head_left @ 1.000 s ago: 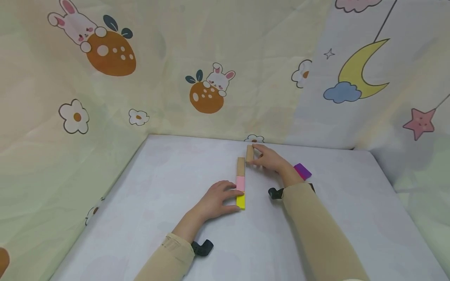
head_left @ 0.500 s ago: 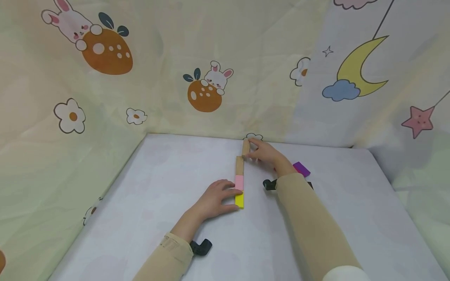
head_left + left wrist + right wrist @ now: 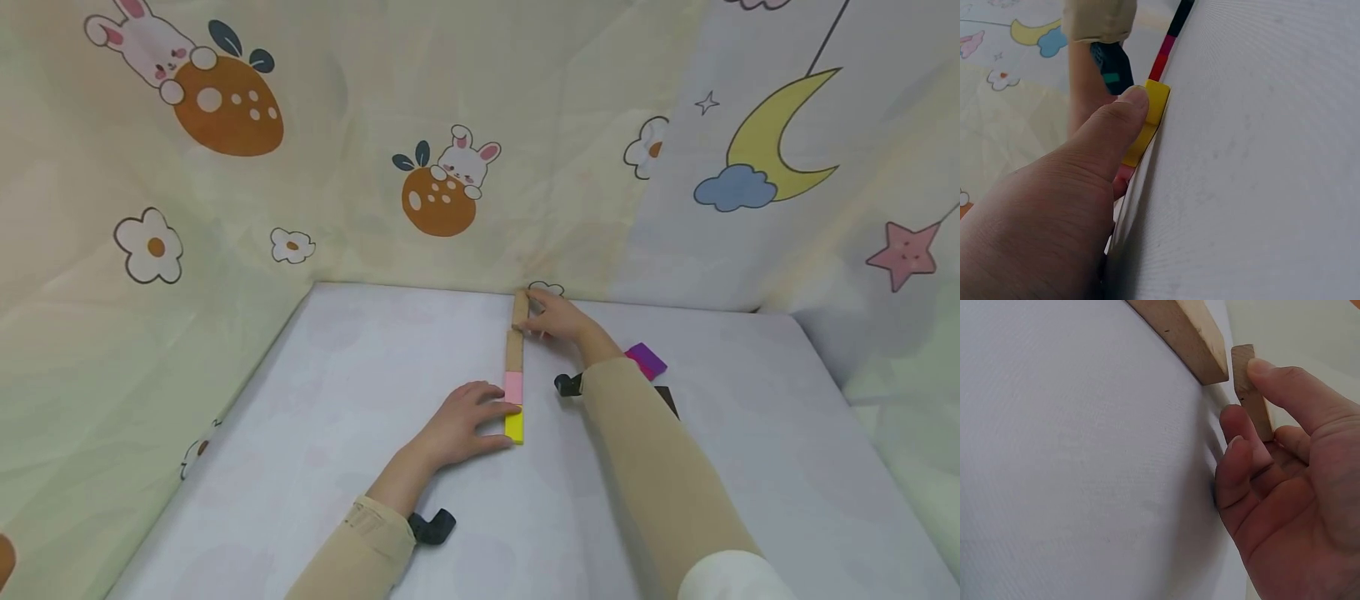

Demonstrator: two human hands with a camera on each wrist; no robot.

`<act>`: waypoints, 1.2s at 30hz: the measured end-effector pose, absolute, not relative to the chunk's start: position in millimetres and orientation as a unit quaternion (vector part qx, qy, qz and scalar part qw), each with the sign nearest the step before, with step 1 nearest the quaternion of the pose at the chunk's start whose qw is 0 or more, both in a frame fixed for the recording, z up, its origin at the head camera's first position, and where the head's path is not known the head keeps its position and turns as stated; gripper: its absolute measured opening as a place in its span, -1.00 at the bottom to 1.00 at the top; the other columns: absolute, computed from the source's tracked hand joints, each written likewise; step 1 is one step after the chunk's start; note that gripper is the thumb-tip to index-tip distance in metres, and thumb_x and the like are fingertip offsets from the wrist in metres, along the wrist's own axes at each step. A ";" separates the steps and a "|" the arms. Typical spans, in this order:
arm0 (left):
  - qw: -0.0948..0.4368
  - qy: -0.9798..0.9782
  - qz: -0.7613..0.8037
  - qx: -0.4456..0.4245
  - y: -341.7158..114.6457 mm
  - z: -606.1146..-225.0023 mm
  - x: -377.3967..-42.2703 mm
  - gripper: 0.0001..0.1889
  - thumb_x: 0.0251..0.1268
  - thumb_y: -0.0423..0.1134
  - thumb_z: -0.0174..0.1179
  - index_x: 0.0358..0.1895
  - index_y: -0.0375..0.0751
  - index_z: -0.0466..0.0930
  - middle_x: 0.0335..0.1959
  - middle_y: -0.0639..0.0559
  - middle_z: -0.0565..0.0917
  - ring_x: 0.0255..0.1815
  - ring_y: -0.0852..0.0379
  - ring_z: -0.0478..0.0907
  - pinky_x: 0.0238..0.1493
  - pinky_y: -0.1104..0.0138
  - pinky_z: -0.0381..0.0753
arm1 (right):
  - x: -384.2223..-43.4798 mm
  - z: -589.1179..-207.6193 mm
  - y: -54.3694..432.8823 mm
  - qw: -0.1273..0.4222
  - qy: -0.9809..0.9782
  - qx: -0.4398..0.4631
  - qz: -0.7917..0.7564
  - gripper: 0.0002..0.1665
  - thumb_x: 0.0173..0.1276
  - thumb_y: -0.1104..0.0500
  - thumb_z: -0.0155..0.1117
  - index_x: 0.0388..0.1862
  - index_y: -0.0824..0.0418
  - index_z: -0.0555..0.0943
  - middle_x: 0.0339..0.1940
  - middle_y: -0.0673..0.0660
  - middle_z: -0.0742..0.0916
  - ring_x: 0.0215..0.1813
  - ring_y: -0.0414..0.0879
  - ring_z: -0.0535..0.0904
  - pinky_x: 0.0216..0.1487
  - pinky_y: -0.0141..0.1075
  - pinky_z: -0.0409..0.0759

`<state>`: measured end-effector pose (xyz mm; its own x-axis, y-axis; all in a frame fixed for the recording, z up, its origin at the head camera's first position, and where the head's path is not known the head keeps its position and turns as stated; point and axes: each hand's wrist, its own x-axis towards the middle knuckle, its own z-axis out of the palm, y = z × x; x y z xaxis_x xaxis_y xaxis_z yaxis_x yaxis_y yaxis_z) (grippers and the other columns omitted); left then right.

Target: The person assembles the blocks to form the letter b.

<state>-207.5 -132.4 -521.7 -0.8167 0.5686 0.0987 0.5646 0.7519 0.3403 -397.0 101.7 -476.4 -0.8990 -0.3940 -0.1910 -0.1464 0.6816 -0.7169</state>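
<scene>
Wood block (image 3: 520, 309) farthest back, mid-frame, sits pinched in your right hand (image 3: 561, 319); it should handle light and stiff, best taken by its ends. Your left hand (image 3: 459, 425) holds the yellow block (image 3: 514, 427), lower centre.

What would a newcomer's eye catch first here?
Probably the yellow moon, upper right on the backdrop in the head view. Then the yellow block at the left hand, the near end of a line of blocks. Beyond its far end, the right hand pinches a wooden block.
</scene>
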 end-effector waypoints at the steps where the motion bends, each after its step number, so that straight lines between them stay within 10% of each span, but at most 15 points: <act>1: 0.006 0.936 0.181 0.303 -132.2 -521.7 -207.5 -0.44 0.24 0.30 0.21 0.33 0.49 0.42 0.37 0.20 0.41 0.46 0.10 0.25 0.55 0.10 0.17 | -397.8 -476.6 101.2 0.167 0.903 -0.152 -0.366 0.03 0.29 -0.09 0.40 0.60 0.01 0.08 0.33 0.15 0.50 -0.44 -0.04 0.56 -0.30 -0.28 0.58; 14: 0.006 0.933 0.183 0.309 -131.9 -520.2 -206.5 -0.44 0.24 0.28 0.23 0.33 0.46 0.43 0.37 0.17 0.42 0.46 0.08 0.26 0.55 0.08 0.18 | -397.0 -475.9 93.8 0.171 0.919 -0.167 -0.315 -0.01 0.35 -0.07 0.34 0.61 0.08 0.06 0.60 0.21 0.21 -0.39 -0.09 0.55 -0.32 -0.34 0.55; 30: -0.009 0.932 0.178 0.316 -133.6 -523.3 -208.8 -0.44 0.25 0.29 0.21 0.33 0.46 0.43 0.36 0.18 0.42 0.45 0.09 0.26 0.53 0.08 0.21 | -399.6 -479.6 91.2 0.189 0.921 -0.146 -0.308 -0.06 0.40 -0.09 0.28 0.62 0.00 0.05 0.43 0.16 0.40 -0.32 -0.09 0.51 -0.27 -0.35 0.50; 36: -0.008 0.931 0.179 0.318 -133.9 -523.4 -209.4 -0.45 0.25 0.29 0.20 0.33 0.47 0.43 0.35 0.18 0.43 0.45 0.09 0.26 0.53 0.08 0.21 | -397.5 -480.8 89.8 0.180 0.921 -0.148 -0.313 -0.02 0.36 -0.12 0.30 0.62 0.04 0.06 0.51 0.18 0.35 0.10 0.07 0.56 0.18 -0.10 0.51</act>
